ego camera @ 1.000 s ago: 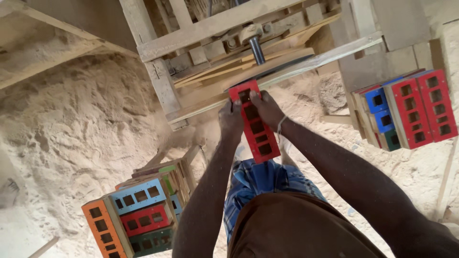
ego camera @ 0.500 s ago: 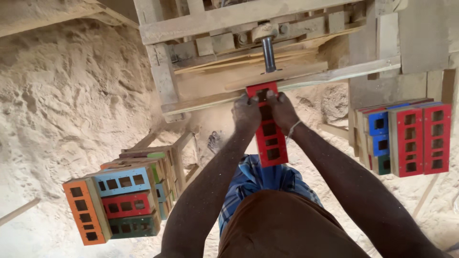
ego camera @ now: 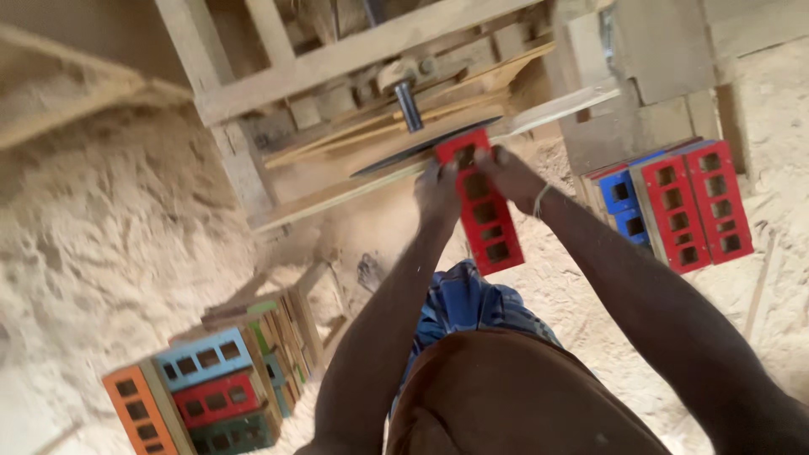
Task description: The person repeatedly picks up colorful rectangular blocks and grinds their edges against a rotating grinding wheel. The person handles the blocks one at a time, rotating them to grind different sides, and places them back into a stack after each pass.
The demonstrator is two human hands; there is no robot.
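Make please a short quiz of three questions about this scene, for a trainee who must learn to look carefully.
1. True or false: both hands grip the red slotted piece.
2. Which stack holds an orange piece? A) the stack at lower left B) the stack at right
3. What covers the ground?

Key:
1. True: left hand and right hand hold its upper end against the wooden bench, beside the dark disc.
2. A
3. Sawdust.
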